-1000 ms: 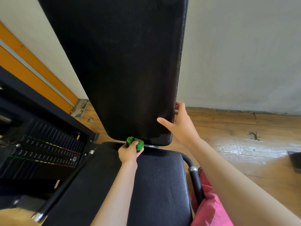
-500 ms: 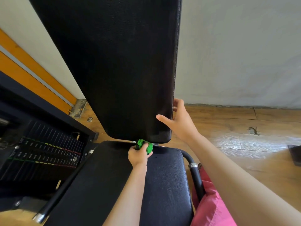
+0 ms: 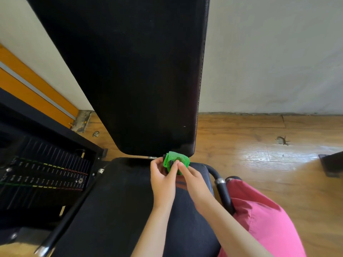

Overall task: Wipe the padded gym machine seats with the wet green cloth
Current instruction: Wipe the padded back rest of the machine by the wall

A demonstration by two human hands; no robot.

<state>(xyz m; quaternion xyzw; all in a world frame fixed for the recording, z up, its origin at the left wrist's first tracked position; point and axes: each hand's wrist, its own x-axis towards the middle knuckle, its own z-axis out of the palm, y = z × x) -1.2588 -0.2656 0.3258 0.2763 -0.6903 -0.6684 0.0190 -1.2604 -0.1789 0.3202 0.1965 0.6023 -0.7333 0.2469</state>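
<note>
backrest pad (image 3: 130, 71): is standing tall and nearly upright behind the seat, its black vinyl looking smooth and firm; its lower edge is hanging just above the cloth
seat pad (image 3: 118, 210): is lying flat under both forearms, black and lightly grained, likely giving a little under pressure and letting a wet cloth glide
weight stack (image 3: 42, 175): is sitting off to the left, well apart from the hands
left grip (image 3: 162, 179): is curling round the left side of the cloth, thumb and fingertips pinching the wad
right grip (image 3: 193, 180): is pinching the near edge of the cloth with thumb and forefinger; the other fingers are tucked out of sight, so their contact is hard to judge
green cloth (image 3: 177, 161): is being held bunched between both hands at the back of the seat, just below the backrest's lower right corner
handling: the cloth is looking soft, light and limp, probably clinging to itself while wet and slipping easily over vinyl
where to hold: taking the bunched middle in one palm with fingers wrapping over the top should be giving the firmest wiping face, rather than pinching a loose corner
</note>
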